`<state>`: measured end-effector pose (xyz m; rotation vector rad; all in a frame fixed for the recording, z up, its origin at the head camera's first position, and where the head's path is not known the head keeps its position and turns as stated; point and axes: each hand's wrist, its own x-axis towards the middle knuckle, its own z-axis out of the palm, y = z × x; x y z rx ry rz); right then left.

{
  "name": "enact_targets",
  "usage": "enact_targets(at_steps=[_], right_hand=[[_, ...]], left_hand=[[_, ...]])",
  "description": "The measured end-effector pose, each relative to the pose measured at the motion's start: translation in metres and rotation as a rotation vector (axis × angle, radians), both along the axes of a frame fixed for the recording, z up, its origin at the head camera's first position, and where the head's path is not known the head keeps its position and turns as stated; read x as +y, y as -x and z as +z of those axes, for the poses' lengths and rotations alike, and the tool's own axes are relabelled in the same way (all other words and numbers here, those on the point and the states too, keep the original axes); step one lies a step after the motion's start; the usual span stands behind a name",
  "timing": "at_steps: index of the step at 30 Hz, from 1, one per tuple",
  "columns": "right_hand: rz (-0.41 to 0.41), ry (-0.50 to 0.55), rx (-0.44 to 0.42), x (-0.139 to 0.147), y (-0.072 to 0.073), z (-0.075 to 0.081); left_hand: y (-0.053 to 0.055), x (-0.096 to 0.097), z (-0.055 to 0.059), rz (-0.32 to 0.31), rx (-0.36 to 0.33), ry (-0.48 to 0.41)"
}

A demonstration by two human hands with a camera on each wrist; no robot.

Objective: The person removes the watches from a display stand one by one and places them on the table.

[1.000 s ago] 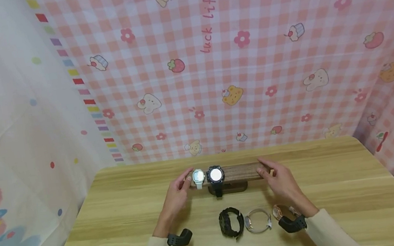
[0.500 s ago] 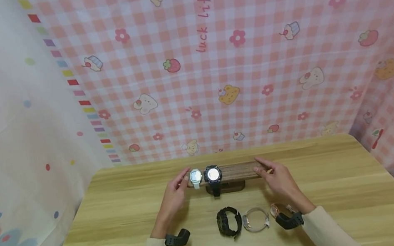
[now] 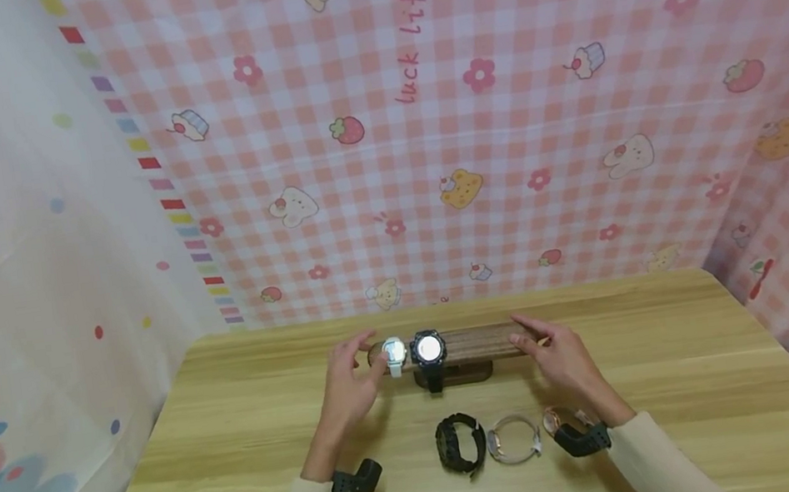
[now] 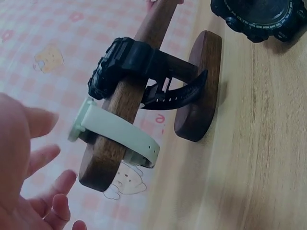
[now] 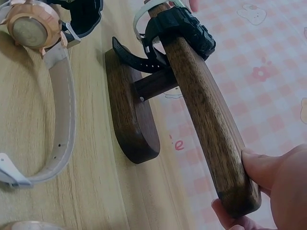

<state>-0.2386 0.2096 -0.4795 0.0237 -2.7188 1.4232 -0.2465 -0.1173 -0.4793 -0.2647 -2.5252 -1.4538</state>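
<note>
A dark wooden watch stand point(image 3: 480, 343) has a horizontal bar on a short post over an oval base point(image 5: 132, 110). Near the bar's left end a pale mint watch point(image 4: 120, 132) is strapped round it. Beside that sits a black sports watch point(image 3: 428, 349), its strap tail point(image 4: 184, 93) hanging loose under the bar. In the left wrist view my left hand point(image 4: 19, 163) is just off the left end, fingers loosely spread and holding nothing. My right hand point(image 5: 283, 182) grips the bar's right end, thumb on one side and fingers beneath.
On the wooden table point(image 3: 242, 452) in front of the stand lie a black watch point(image 3: 460, 444), a watch with a pale strap point(image 3: 515, 439) and a rose-gold watch point(image 3: 551, 421), partly behind my right wrist. A pink checked cloth point(image 3: 382, 155) hangs behind the table.
My left hand has loosened from the bar's left end and shifted slightly left, uncovering that end. The right hand keeps its grip, and the watches stay in place.
</note>
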Motion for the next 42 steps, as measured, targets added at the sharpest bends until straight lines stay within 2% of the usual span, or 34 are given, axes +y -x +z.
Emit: enact_targets(at_steps=[5, 18, 42], right_hand=[[0.016, 0.004, 0.001, 0.001, 0.001, 0.000], [0.014, -0.007, 0.008, 0.003, 0.000, 0.000], [0.018, -0.032, 0.029, 0.002, 0.004, 0.003]], left_hand=[[-0.001, 0.003, 0.002, -0.041, 0.030, 0.058], [0.001, 0.013, -0.001, -0.058, 0.036, 0.134], [0.001, 0.017, 0.002, -0.018, 0.003, 0.125]])
